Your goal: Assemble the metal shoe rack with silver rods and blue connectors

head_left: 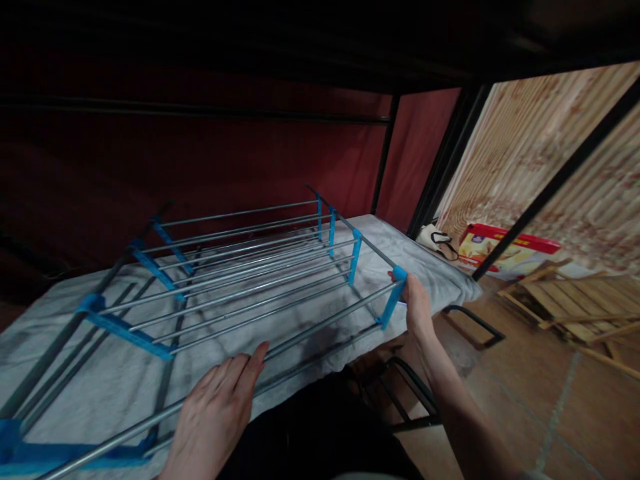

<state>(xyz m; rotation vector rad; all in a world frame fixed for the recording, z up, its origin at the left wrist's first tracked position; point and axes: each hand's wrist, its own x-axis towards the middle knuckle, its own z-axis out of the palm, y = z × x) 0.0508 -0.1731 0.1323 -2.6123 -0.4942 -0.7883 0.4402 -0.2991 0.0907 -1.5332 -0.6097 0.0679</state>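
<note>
A shoe rack [270, 283] of thin grey metal tubes with blue plastic joints lies tilted across a grey-sheeted bed [65, 373]. My left hand [220, 400] is closed over the long front tube [325, 323], fingers together; its thumb and the grip underneath are hidden. At the right front corner, my right hand [416, 300] is wrapped round the blue end joint [393, 303], with part of its fingers behind it. More blue joints [125, 330] join the tubes along the rack's left side.
Black bed-frame posts [440, 167] and a dark upper bunk [300, 40] enclose the space. Right of the bed stand a red and yellow box [500, 250], a white item with a black strap [435, 237], and a folded wooden rack [575, 300]. Black metal tubing [410, 387] stands near my legs.
</note>
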